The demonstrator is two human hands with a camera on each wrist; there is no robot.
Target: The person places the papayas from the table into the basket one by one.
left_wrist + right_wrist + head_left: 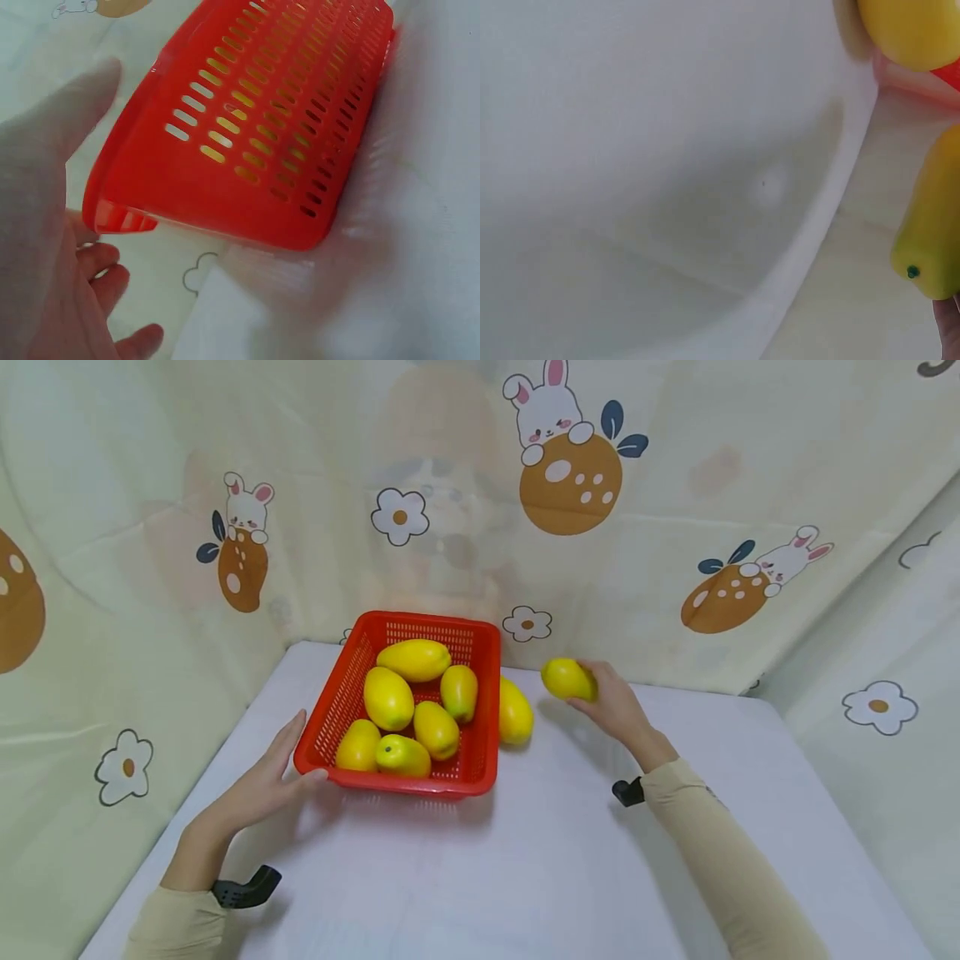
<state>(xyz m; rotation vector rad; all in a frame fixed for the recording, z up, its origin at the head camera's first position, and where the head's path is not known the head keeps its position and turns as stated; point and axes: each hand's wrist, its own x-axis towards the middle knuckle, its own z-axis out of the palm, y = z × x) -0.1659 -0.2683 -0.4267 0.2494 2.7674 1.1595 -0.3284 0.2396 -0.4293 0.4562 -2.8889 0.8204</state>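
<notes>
My left hand point(266, 781) is at the near left corner of a red plastic basket point(495, 727), its thumb by the front rim and its other fingers along the left side. In the left wrist view the thumb is extended and the fingers point(112, 289) are loosely bent beside the basket point(225, 191). Several yellow mangoes point(388, 699) lie in the basket. To the right, my right hand point(618, 706) grips a yellow mango point(567, 679) above the table; its green stem end shows in the right wrist view. Another mango point(515, 714) lies against the basket's right side.
A white cloth covers the table point(540, 868). Behind and at both sides hangs a cream curtain point(322, 552) printed with rabbits and flowers, close to the basket's far edge. A black wrist strap point(247, 887) is on the left arm.
</notes>
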